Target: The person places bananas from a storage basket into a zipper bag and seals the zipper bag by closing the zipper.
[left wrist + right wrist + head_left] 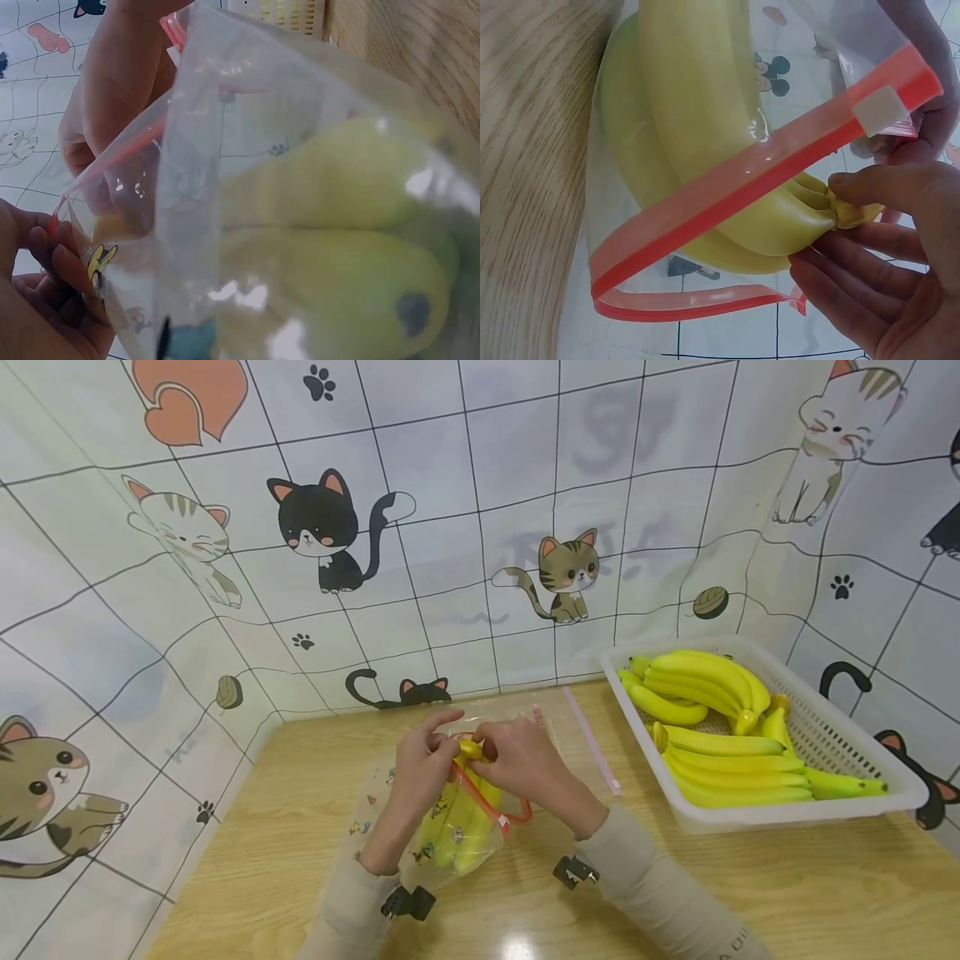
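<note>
A bunch of bananas (476,822) lies inside a clear zip bag (697,217) with a red zip strip and small cartoon prints. The bag's mouth is open, its red strip standing apart in a loop. With thumb and fingers my right hand (528,762) pinches the stem end of the bunch at the mouth. The left hand (422,768) grips the bag's edge beside that stem; its curled fingers (64,262) hold the rim in the left wrist view. Through the plastic, the banana tips (330,292) point away from the stem.
To the right stands a white perforated basket (690,818) holding several banana bunches (731,768). A flat clear bag with a pink zip strip (592,739) lies behind the hands on the wooden table (247,835). A cat-printed sheet (450,527) rises behind the table.
</note>
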A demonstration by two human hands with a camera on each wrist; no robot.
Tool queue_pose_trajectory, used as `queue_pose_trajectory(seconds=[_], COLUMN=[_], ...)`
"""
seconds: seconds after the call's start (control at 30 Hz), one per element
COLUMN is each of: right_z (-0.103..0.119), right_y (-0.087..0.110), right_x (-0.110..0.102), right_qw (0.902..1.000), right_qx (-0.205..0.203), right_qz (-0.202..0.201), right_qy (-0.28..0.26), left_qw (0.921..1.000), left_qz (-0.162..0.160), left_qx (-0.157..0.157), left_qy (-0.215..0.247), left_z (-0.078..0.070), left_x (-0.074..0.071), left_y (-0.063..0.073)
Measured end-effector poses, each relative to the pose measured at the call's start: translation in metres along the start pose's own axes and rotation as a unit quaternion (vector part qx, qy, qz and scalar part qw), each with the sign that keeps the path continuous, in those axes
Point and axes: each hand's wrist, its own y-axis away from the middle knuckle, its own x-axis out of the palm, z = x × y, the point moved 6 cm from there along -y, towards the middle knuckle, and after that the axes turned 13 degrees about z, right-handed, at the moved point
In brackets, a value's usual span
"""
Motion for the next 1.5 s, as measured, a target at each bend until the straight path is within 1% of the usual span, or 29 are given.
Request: queue_pose_trajectory(seconds=[0.2,0.4,0.6,0.77,1.0,1.2,1.4,1.5], right_z=[0.0018,0.0041,0.0058,0.0063,0.0071,0.0087,0.0077,0.0066], right_y=[0.0012,0.0034,0.0049,0.0048,0.0050,0.0048,0.0031,0.0028], right_x=[-0.0018,-0.0051,-0.0071,-0.0045,-0.0039,-0.0021,-0.0028,-0.0018], right_qw=[0.9997,0.9988,0.9980,0.9983,0.9980,0.9975,0.9968,0.9973], right_qx=[0.001,-0.013,-0.028,-0.038,-0.040,-0.052,-0.057,-0.051], right_qz=[0.002,-0.022,-0.041,-0.037,-0.039,-0.036,-0.043,-0.041], right_qy=[-0.026,-0.041,-0.038,-0.025,-0.029,-0.033,-0.035,-0.034], left_qw=[1.0000,0.9998,0.9998,0.9998,0.9997,0.9998,0.9994,0.9994], left_qz=[-0.002,-0.007,-0.007,-0.006,-0.007,-0.010,-0.011,-0.014], left_qx=[0.008,0.014,0.010,0.011,0.019,0.016,0.033,0.033], left_qy=[-0.003,-0.010,-0.014,-0.012,-0.009,-0.001,-0.003,-0.004], left_z=[-0.0011,-0.0002,0.0001,-0.0012,-0.0028,-0.0030,-0.0078,-0.0076], left_x=[-0.0011,-0.0025,-0.0024,-0.0024,-0.0023,-0.0043,-0.0066,-0.0077], left_y=[-0.0001,-0.0004,0.0002,0.0010,0.0026,0.0044,0.0040,0.0044])
